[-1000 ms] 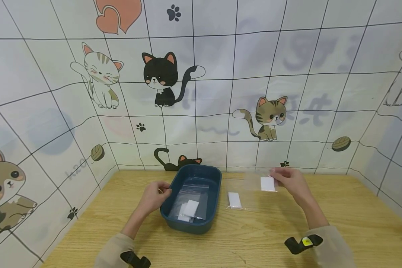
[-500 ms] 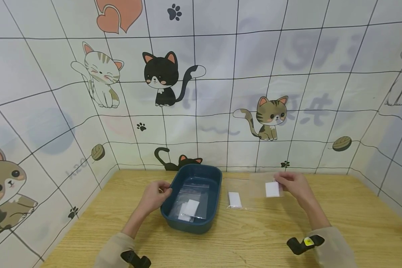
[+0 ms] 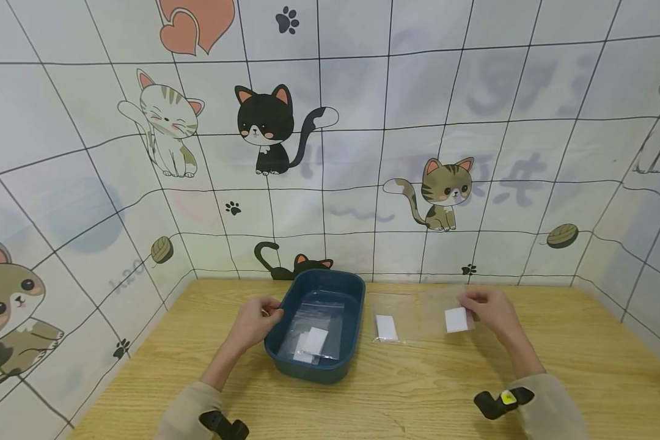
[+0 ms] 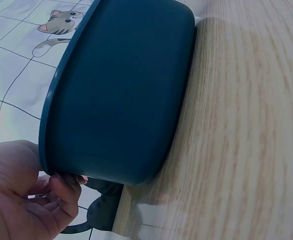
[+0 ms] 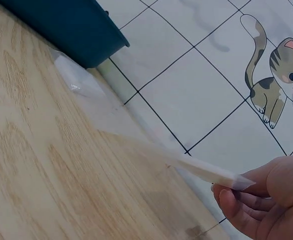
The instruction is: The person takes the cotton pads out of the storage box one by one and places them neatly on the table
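Note:
A dark blue plastic bin (image 3: 330,373) stands on the wooden table, and inside it lie clear zip bags (image 3: 330,321) with white pieces in them. My left hand (image 3: 253,321) grips the bin's left rim between thumb and curled fingers, as the left wrist view (image 4: 36,195) also shows. To the right of the bin my right hand (image 3: 489,308) pinches the edge of a clear plastic bag (image 3: 434,305) holding a white square (image 3: 456,319). Between bin and right hand, another clear bag (image 3: 398,305) with a white rectangle (image 3: 386,328) lies on the table.
The wooden table (image 3: 407,397) meets a wall cloth (image 3: 352,201) printed with cats and grid lines at its back edge. More cloth closes off the left and right sides. Black wrist cameras (image 3: 503,402) sit on both beige sleeves.
My right hand has moved right and slightly toward me and down, carrying the pinched bag with it. The left hand and the bin stay in place.

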Motion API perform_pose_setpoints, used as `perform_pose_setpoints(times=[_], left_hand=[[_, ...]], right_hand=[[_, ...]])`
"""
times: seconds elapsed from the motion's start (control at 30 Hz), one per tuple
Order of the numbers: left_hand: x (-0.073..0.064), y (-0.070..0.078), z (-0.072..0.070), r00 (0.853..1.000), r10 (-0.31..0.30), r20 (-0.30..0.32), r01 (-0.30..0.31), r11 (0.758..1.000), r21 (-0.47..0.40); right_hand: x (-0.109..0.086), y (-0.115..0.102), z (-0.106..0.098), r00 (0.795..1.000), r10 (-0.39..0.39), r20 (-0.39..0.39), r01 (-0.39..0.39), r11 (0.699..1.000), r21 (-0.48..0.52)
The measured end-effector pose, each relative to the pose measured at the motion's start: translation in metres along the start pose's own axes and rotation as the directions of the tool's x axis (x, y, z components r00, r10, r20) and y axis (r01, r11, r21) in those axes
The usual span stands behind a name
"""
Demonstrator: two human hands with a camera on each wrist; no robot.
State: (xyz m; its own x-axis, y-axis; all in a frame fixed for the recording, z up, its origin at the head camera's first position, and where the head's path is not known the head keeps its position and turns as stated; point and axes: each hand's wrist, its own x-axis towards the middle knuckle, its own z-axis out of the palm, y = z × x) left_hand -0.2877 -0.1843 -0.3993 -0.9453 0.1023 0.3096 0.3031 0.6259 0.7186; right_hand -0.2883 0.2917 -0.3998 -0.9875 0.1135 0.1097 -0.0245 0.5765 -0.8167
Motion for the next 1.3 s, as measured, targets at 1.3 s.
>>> perform_pose_setpoints(times=[1.3], left_hand=[[-0.001,-0.001,0.0,1.0,-0.015,0.012,0.015,1.0,-0.026]], right_hand=[[0.002,0.014,0.006,0.999,0.021,0.041,-0.014,0.988,-0.155]])
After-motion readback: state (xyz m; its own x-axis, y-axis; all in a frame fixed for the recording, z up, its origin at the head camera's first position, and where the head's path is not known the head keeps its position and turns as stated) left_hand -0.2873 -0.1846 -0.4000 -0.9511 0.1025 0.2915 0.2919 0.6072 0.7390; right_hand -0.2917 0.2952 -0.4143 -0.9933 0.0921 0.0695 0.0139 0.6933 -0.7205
